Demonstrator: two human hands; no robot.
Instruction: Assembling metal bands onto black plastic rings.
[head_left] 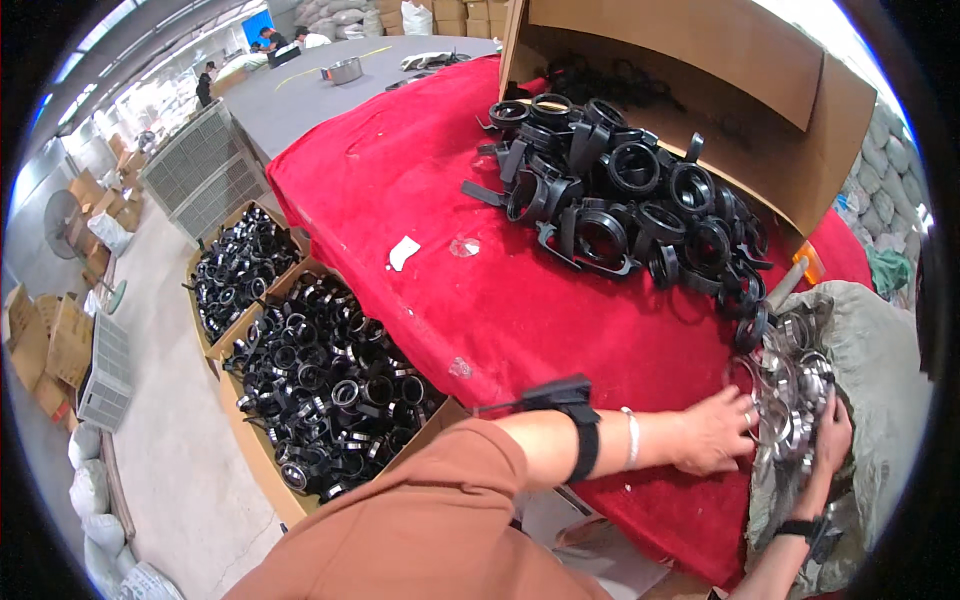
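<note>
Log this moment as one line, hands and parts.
left hand: at metal rings; right hand: beside same rings; grip: unclear; metal rings: in open sack; black ringed parts: heaped on red cloth

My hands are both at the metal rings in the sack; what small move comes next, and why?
Probably draw one ring toward you with your left hand: its fingertips are at the near edge of the silvery metal rings, while your right hand is against their far side, by the sack.

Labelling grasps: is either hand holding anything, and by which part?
Can't tell: left hand and right hand are at the shiny metal rings; no grip shows clearly.
</note>
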